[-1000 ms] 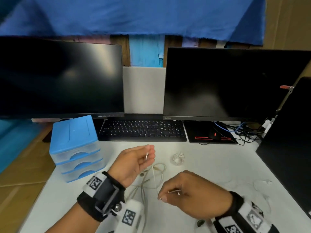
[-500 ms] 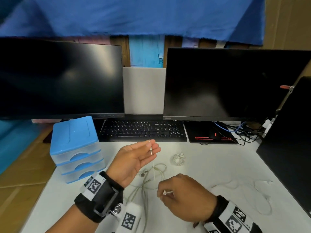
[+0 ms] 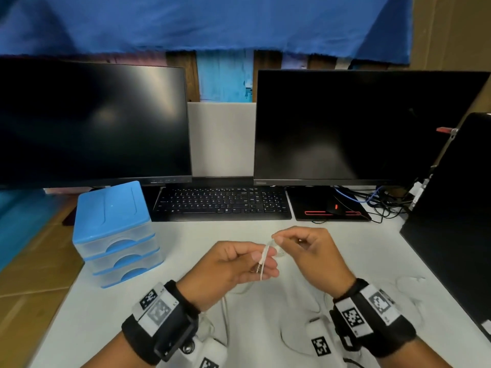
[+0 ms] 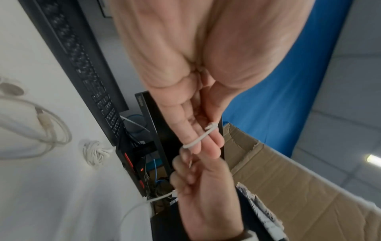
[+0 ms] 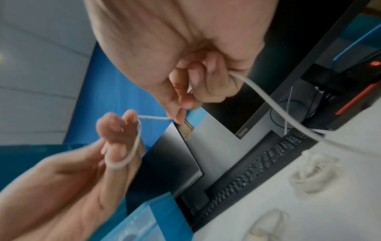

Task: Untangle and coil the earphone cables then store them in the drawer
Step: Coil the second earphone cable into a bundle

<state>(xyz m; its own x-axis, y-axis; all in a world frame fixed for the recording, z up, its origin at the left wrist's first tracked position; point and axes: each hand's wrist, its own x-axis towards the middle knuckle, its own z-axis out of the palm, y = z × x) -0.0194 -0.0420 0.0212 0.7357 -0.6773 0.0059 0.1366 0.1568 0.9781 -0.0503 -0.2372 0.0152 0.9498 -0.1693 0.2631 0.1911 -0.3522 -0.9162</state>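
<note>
A white earphone cable (image 3: 263, 257) is looped round two straight fingers of my left hand (image 3: 261, 264), and the thumb pins its end; the loop (image 4: 195, 140) shows clearly in the left wrist view. My right hand (image 3: 278, 239) pinches the same cable (image 5: 153, 117) just beyond those fingers, and the rest (image 5: 288, 110) trails down to the table. Both hands hover above the white desk (image 3: 186, 235). A finished white coil (image 4: 93, 153) lies on the desk near the keyboard; it is hidden in the head view. The blue drawer unit (image 3: 117, 235) stands at the left, all drawers closed.
A black keyboard (image 3: 223, 204) and two dark monitors (image 3: 345, 128) line the back of the desk. A mouse pad (image 3: 329, 211) and tangled wires sit at the back right. Another loose white earphone cable (image 3: 409, 282) lies at the right, beside a black panel (image 3: 457, 221).
My right hand rose from the desk and came up against the left. The cable that hung from the left hand is now looped round its fingers.
</note>
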